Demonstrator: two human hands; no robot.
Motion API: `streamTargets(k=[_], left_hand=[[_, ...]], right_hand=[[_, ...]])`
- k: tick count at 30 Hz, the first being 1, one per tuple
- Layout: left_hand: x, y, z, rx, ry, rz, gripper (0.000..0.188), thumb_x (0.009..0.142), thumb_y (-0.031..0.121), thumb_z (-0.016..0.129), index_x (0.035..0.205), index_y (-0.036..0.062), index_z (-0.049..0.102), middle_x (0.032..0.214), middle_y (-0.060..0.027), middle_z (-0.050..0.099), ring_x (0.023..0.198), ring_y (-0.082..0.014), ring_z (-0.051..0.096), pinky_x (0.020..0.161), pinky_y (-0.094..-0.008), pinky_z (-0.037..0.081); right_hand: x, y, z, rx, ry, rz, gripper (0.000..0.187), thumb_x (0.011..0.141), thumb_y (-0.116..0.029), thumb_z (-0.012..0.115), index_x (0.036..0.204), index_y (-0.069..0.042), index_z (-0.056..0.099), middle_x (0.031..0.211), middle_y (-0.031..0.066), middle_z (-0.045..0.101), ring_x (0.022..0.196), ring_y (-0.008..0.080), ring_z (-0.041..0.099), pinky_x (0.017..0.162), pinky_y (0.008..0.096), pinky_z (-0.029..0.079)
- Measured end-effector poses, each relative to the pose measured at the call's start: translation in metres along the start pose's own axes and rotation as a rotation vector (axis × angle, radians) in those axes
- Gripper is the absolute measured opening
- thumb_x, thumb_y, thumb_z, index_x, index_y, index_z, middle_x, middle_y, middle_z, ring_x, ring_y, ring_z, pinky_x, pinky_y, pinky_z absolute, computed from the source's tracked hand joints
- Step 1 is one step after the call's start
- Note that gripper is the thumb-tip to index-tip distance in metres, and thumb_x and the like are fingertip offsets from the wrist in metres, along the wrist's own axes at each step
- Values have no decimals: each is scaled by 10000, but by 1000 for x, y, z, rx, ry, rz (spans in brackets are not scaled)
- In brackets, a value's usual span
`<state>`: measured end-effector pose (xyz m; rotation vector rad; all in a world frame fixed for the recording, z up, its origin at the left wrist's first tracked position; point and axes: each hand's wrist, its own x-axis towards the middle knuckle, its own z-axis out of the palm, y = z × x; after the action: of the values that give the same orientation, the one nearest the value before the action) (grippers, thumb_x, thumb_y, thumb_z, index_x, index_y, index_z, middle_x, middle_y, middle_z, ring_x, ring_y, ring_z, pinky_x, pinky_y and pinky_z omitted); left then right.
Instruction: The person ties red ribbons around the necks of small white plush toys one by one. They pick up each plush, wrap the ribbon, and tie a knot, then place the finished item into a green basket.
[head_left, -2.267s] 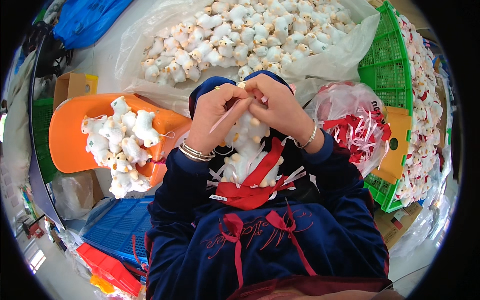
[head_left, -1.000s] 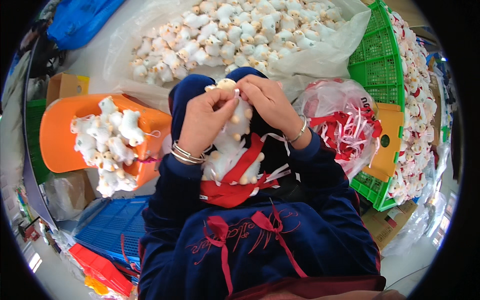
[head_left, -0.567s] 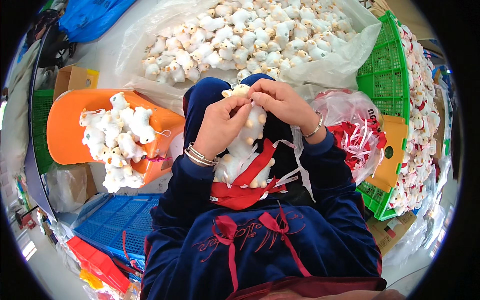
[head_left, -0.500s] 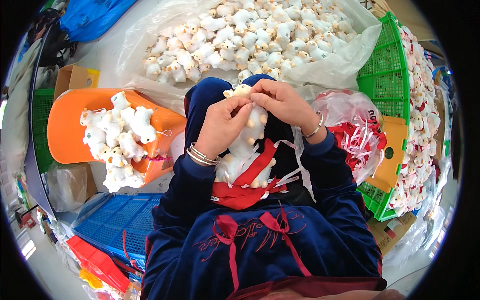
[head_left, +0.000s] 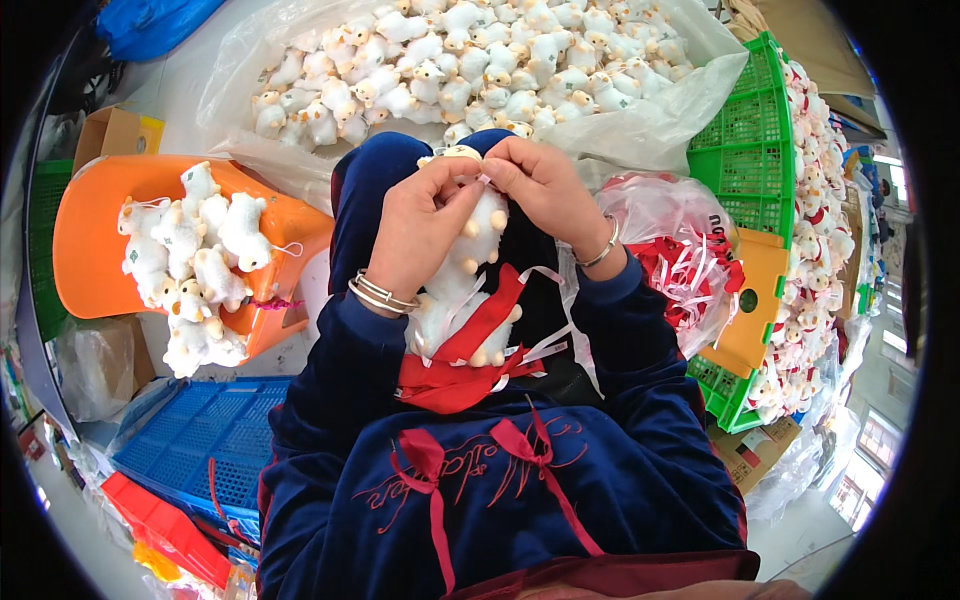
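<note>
On my lap a small white plush animal (head_left: 484, 235) with tan paws lies belly up, its head (head_left: 455, 152) pointing away from me. At its neck my left hand (head_left: 425, 215) and my right hand (head_left: 545, 195) meet, both closed in a pinch. A bit of thin white ribbon (head_left: 486, 180) shows between the fingertips; the rest is covered by my fingers. Nearer to me lies a second white plush animal (head_left: 436, 318), with a red fabric strip (head_left: 484, 325) across it. More red fabric pieces (head_left: 440, 388) with white ribbon ends rest below it.
Ahead, a large pile of white plush animals (head_left: 500, 70) lies on clear plastic sheeting (head_left: 640, 140). Several more sit on an orange chair (head_left: 90, 240) at left, above a blue crate (head_left: 205, 430). At right are a plastic bag of red ribboned pieces (head_left: 690, 280) and a green crate (head_left: 745, 130).
The whole view has shifted slightly, so everything sits further left and up. My hands stay pinched at the plush animal's neck with only small finger movement.
</note>
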<state>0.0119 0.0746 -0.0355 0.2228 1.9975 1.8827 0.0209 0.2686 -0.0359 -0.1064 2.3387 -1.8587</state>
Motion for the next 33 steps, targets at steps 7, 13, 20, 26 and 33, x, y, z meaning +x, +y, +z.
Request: streamTargets(k=[7, 13, 20, 26, 33], left_hand=[[4, -1, -2, 3, -7, -36, 181, 968, 112, 714, 1095, -14, 743, 820, 3, 696, 711, -36, 579, 637, -216, 477], [0, -12, -2, -50, 10, -8, 136, 986, 129, 709, 1049, 11, 739, 826, 67, 652, 724, 8, 525, 631, -178, 422], [1, -10, -1, -59, 24, -5, 104, 972, 112, 709, 998, 13, 726, 781, 59, 611, 696, -17, 519, 620, -202, 440], [4, -17, -10, -45, -82, 78, 64, 975, 79, 696, 992, 20, 682, 786, 67, 581, 704, -5, 483, 622, -194, 412], [10, -3, -17, 36, -115, -14, 95, 981, 100, 690, 991, 7, 675, 771, 68, 560, 691, -8, 444, 616, -205, 402]], right_hand=[[-1, -6, 0, -58, -13, -12, 205, 1043, -180, 613, 949, 0, 648, 807, -26, 615, 745, 56, 537, 657, 242, 464], [3, -16, -15, -270, -37, -4, 180, 1020, -164, 611, 979, 9, 642, 807, 24, 643, 760, 103, 567, 693, 281, 484], [10, -39, -30, -489, -276, 45, 161, 962, -140, 654, 970, 17, 687, 783, 114, 667, 695, 198, 582, 660, 334, 490], [16, -20, -27, -526, -151, -186, 137, 909, -130, 686, 887, 4, 664, 768, 157, 644, 707, 324, 610, 656, 400, 492], [4, -21, -22, -758, 30, -343, 100, 890, -145, 693, 869, -52, 663, 836, 106, 656, 826, 329, 625, 734, 429, 481]])
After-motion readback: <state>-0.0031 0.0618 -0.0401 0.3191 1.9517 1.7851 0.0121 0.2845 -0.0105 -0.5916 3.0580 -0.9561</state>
